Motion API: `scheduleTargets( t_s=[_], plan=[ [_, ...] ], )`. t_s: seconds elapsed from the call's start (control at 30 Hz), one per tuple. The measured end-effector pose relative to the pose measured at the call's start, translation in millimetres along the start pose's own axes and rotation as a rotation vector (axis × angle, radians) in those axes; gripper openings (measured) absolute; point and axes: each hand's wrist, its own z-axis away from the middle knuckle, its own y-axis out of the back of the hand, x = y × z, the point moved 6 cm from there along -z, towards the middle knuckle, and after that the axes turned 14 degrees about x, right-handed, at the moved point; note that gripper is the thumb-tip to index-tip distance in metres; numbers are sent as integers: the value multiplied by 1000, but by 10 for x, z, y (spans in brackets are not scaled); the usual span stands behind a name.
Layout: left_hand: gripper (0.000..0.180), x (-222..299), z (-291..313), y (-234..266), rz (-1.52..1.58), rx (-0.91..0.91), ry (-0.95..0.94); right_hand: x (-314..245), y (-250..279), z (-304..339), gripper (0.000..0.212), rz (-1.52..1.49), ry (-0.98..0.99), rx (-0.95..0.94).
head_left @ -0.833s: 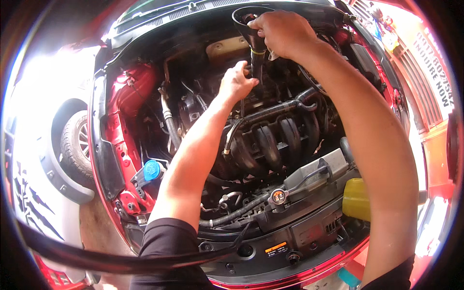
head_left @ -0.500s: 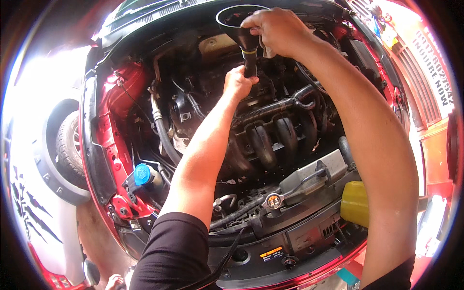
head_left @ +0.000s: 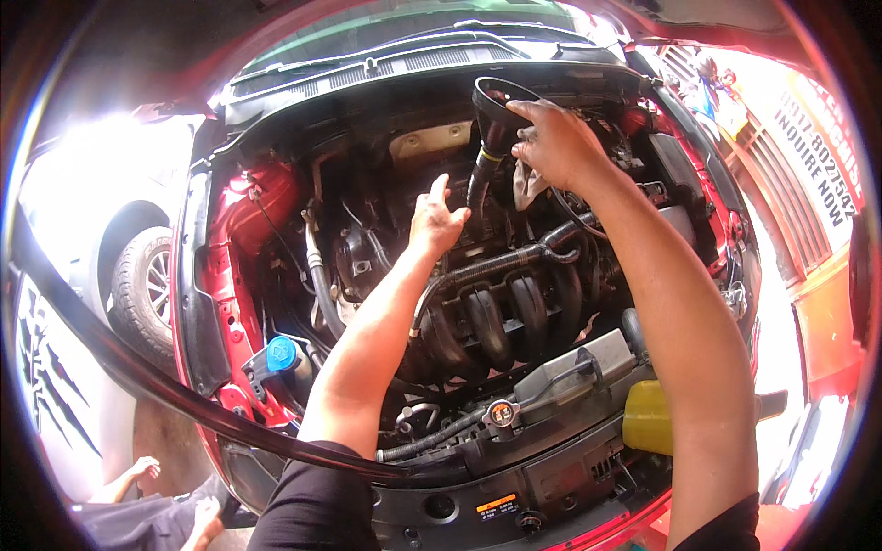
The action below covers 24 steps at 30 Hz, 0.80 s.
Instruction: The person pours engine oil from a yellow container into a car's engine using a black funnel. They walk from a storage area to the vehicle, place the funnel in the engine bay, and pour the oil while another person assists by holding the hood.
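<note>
My right hand (head_left: 562, 147) grips the wide rim of a black funnel (head_left: 494, 138) with a yellow ring round its neck. The funnel leans over the engine, its spout pointing down toward the engine top; where the tip ends is hard to make out. A pale grey cloth (head_left: 528, 185) hangs below my right hand, apparently held against the palm. Beside the spout, my left hand (head_left: 437, 219) is open, fingers apart, holding nothing. Below both hands lie the curved black intake pipes (head_left: 485, 323) and a ribbed hose (head_left: 487, 267).
A yellow container (head_left: 647, 418) stands at the front right beneath my right arm. Near the front are a radiator cap (head_left: 502, 413) and a blue-capped reservoir (head_left: 280, 354). A black bar (head_left: 156, 376) crosses the lower left. Another person's hand (head_left: 144, 468) shows at the lower left.
My left hand has let go of the funnel's neck and opened beside it. The funnel has tipped in my right hand. The view has shifted, showing more windshield and the other person's arms.
</note>
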Motion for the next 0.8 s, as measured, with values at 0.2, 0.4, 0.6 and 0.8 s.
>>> scheduleTargets(
  t_s=[0.2, 0.4, 0.6, 0.8],
  plan=[
    [76, -144, 148, 424, -158, -106, -54, 168, -23, -65, 76, -65, -151, 67],
    [76, -289, 357, 672, -173, -112, -58, 723, -321, -155, 82, -62, -296, 106],
    [68, -276, 573, 866, -143, -76, -115, 1845, -638, 213, 78, -163, -644, 195],
    [59, -291, 556, 944, -338, -211, -211, 1923, -657, 454, 77, -312, -558, 237]
  ],
)
